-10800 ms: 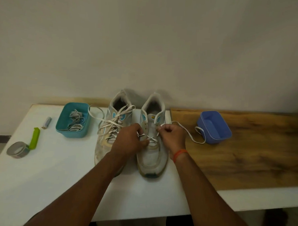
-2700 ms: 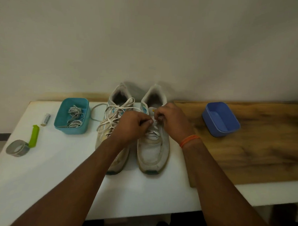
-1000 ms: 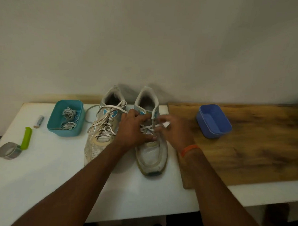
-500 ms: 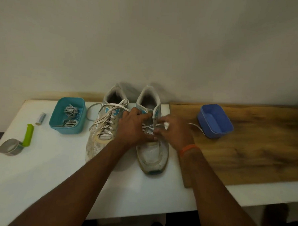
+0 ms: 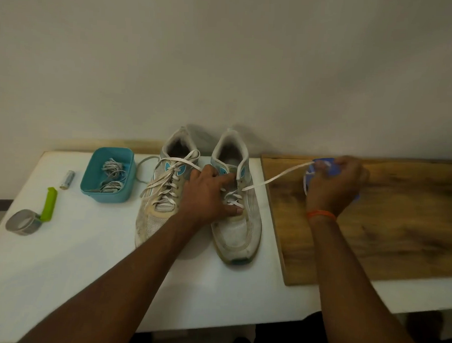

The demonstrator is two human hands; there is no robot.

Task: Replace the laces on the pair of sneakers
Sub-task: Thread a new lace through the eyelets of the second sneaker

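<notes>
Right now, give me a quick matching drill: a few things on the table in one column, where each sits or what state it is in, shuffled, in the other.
Things:
1. teal tub
2. lace
3. tape roll
4. left hand

Places or states:
A. pulled taut, off to the right
B. on the right sneaker
C. holds bundled old laces
D. near the table's left edge, beside a green handle

Pairs: 1-C, 2-A, 3-D, 4-B
</notes>
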